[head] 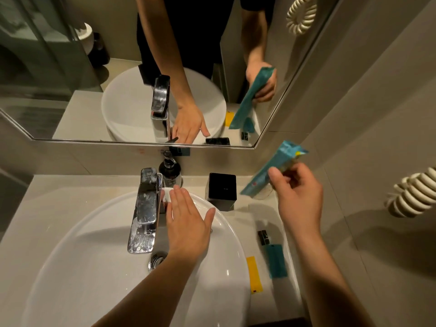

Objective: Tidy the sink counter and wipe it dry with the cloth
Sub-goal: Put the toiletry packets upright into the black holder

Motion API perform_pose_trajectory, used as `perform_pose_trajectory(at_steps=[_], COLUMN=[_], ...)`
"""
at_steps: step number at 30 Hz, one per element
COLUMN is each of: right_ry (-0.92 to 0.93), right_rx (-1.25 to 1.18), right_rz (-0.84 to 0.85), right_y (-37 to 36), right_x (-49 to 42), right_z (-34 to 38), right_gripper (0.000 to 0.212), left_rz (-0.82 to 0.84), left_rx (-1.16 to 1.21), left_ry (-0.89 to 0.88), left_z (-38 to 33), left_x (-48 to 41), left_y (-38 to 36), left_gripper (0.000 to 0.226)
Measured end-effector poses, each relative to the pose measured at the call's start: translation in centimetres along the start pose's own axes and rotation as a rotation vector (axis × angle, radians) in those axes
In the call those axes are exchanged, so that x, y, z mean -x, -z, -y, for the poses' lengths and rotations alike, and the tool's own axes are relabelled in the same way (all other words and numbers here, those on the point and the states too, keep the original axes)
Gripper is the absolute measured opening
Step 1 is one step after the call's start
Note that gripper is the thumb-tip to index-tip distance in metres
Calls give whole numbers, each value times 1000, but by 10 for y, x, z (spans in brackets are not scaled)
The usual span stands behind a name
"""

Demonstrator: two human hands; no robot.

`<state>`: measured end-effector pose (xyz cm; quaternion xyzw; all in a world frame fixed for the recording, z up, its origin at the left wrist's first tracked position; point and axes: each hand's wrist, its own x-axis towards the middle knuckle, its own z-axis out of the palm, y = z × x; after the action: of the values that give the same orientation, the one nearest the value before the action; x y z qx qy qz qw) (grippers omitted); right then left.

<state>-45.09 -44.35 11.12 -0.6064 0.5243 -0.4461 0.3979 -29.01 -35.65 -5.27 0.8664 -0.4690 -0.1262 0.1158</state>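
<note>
White cloth [167, 194]: mostly hidden under flat, open left hand [186, 220]. Teal plastic packet [271, 172]: blurred, pinched by right hand [298, 194].

Glossy ceramic sink [99, 267], chrome faucet [144, 213]

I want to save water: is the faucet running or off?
Off. No stream falls from the faucet spout toward the drain, and the basin looks still.

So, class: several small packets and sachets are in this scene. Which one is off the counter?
The long teal packet in the right hand, held up in the air. The yellow sachet and smaller teal sachet lie flat on the counter.
</note>
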Motion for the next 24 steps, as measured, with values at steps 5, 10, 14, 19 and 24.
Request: perform_pose_trajectory(at_steps=[5, 10, 14, 19, 24], right_ry=[60, -5, -104, -167, -203], right_rx=[10, 208, 274, 261, 193], right_rz=[75, 209, 270, 255, 244], right_y=[-49, -90, -109, -116, -112], right_x=[-28, -36, -39, -44, -46], right_z=[-2, -47, -71, -81, -84], right_gripper=[4, 11, 10, 13, 27], left_rz=[-12, -30, -42, -45, -28], left_rx=[-3, -42, -69, -82, -86], left_ry=[-8, -9, -5, -2, 5], left_z=[2, 3, 2, 3, 3], left_x=[-1, -3, -4, -5, -5], left_y=[-4, -8, -10, -12, -12], left_gripper=[93, 94, 94, 94, 94])
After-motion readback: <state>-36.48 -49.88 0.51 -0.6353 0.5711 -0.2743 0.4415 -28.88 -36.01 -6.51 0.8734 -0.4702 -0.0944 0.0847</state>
